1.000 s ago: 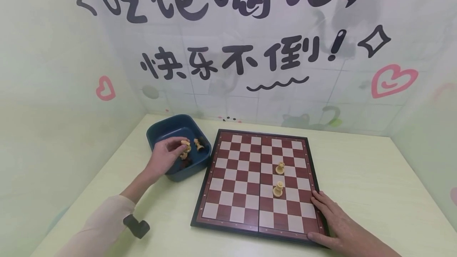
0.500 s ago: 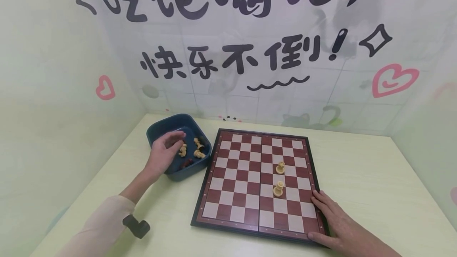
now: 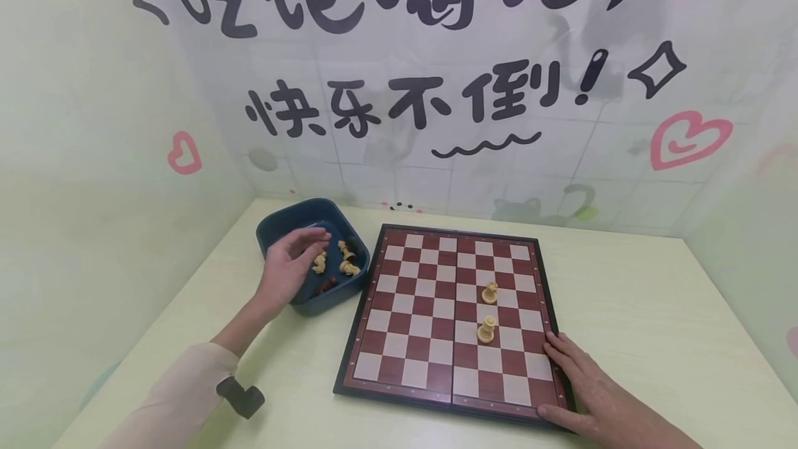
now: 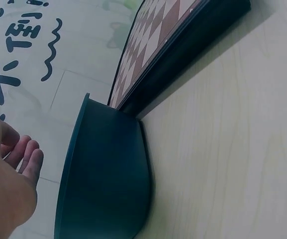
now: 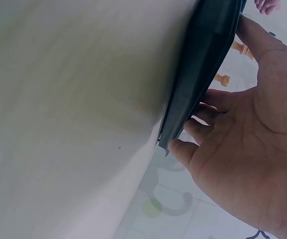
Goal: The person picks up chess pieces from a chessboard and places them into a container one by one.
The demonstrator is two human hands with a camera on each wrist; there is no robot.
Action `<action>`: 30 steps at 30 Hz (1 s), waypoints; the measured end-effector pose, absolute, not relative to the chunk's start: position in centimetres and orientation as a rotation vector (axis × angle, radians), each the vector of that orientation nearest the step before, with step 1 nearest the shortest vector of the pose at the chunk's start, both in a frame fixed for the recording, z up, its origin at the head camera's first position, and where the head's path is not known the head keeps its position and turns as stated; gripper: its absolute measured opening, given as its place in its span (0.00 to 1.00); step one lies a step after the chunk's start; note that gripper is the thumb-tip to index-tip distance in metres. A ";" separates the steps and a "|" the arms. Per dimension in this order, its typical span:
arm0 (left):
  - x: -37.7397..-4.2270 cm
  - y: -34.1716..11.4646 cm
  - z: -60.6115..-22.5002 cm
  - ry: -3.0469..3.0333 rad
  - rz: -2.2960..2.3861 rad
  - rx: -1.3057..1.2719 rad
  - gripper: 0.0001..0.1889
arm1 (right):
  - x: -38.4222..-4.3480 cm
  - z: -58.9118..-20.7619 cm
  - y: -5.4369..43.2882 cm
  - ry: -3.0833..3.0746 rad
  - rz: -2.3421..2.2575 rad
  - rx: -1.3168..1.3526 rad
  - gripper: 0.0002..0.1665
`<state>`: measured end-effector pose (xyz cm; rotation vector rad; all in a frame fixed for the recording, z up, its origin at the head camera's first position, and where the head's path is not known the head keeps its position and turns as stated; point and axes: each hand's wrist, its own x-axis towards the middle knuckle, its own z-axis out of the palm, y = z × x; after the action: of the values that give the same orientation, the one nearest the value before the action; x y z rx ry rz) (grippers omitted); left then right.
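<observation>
Over the dark blue bin, my left hand hovers with fingers loosely bent and no piece visible between them. Inside the bin lie a few cream chess pieces, including one on its side, plus a dark red piece. Part of the bin's inside is hidden by the hand. My right hand rests against the right edge of the chessboard, thumb near the front corner; in the right wrist view its fingertips touch the board's rim. Two cream chess pieces stand upright on the board, one farther back and one nearer.
The bin sits close to the board's left side, on a pale wooden table. A patterned wall covering with large lettering rises behind the table, with side walls at left and right.
My left hand, earlier pinching a cream chess piece over the bin, has let it go; a piece now lies near the bin's right side. My right hand has stayed on the board's edge.
</observation>
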<state>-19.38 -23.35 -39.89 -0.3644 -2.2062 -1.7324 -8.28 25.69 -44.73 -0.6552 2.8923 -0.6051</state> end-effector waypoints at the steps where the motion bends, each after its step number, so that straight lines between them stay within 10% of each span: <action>1: -19.4 -23.2 -39.9 -2.197 -1.735 -0.375 0.14 | -8.3 -44.7 25.7 2.886 -0.602 -0.645 0.60; 30: -19.5 -18.1 -39.8 -2.168 -1.867 -0.484 0.14 | -8.2 -44.5 25.6 2.881 -0.606 -0.643 0.60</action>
<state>-19.50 -18.08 -39.81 -0.4840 -2.1681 -1.8671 -8.19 25.61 -44.55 -0.6433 2.8809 -0.6060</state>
